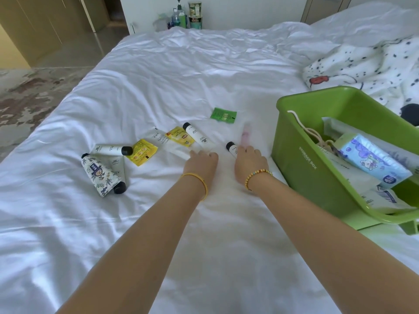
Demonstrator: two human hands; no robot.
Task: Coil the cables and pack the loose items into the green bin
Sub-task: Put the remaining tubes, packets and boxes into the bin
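The green bin stands on the bed at right and holds a white cord, a blue tissue pack and white packets. My right hand lies palm down over a small white tube whose black cap pokes out. My left hand has its fingers curled on the sheet just below a longer white tube. A pale pink tube, a green sachet, two yellow sachets, a floral tube and two more white tubes lie around.
The white bedsheet is wrinkled; the bed's left edge drops to the floor. A spotted blanket is bunched behind the bin. Bottles and jars stand past the far edge.
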